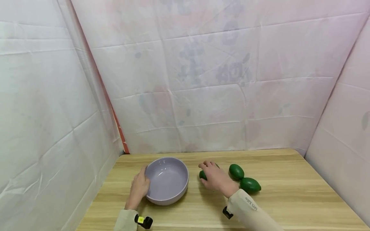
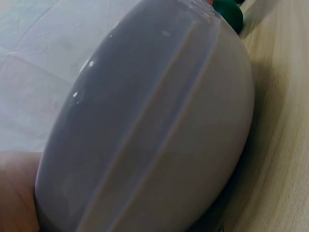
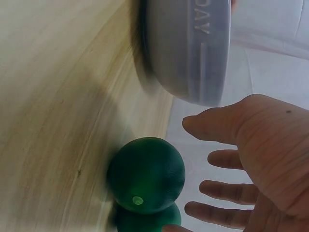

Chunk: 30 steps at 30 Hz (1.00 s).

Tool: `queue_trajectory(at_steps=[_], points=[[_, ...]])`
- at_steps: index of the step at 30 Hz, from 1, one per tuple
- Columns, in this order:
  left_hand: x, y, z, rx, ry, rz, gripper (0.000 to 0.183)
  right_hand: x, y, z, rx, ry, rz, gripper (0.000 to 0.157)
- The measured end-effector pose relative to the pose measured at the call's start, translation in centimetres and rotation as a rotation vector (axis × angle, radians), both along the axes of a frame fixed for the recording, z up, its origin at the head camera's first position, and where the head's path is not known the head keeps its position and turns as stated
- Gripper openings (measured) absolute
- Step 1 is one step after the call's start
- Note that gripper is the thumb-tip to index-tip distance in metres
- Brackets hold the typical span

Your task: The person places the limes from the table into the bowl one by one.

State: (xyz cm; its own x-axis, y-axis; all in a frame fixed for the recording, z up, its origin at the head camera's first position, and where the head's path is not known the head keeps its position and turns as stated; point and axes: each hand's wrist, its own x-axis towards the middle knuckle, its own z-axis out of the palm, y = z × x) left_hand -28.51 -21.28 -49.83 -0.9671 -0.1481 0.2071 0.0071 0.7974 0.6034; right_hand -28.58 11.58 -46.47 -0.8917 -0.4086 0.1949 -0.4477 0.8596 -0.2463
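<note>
Head: left hand [image 1: 140, 185] holds bowl rim [image 1: 165, 201]; gap separates right hand [image 1: 214, 178].

Your left arm [image 1: 126, 220] comes up from the bottom of the head view, angled slightly right; left hand [image 1: 140, 185] in a grip, exact finger bend hard to call since the fingertips are mostly hidden. Your right arm [image 1: 254, 213] slants in from lower right, right hand [image 1: 214, 177] palm down, well apart from the left. Right wrist view: thumb [image 3: 210, 124] held away from fingers [image 3: 224, 192], those fairly straight, gaps between.
</note>
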Motion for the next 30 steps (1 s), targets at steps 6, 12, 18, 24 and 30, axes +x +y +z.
queue_trajectory(at_steps=[6,12,18,24,30], points=[[-0.1,0.0,-0.1,0.001,-0.031,0.011,0.056,0.1,-0.2,-0.5,0.006,0.015,0.008,0.048],[-0.2,-0.1,-0.2,0.002,-0.035,0.01,0.058,0.0,-0.3,-0.8,0.007,0.014,0.014,0.047],[-0.2,-0.1,-0.1,0.004,-0.045,0.015,0.059,0.0,-0.5,-1.4,0.011,0.022,0.038,0.044],[-0.2,-0.1,0.1,0.007,-0.057,0.016,0.061,0.0,-0.5,-1.5,0.01,0.024,0.034,0.041],[-0.2,0.0,0.1,0.0,-0.053,0.013,0.06,0.0,-0.6,-1.7,0.017,0.018,0.042,0.039]])
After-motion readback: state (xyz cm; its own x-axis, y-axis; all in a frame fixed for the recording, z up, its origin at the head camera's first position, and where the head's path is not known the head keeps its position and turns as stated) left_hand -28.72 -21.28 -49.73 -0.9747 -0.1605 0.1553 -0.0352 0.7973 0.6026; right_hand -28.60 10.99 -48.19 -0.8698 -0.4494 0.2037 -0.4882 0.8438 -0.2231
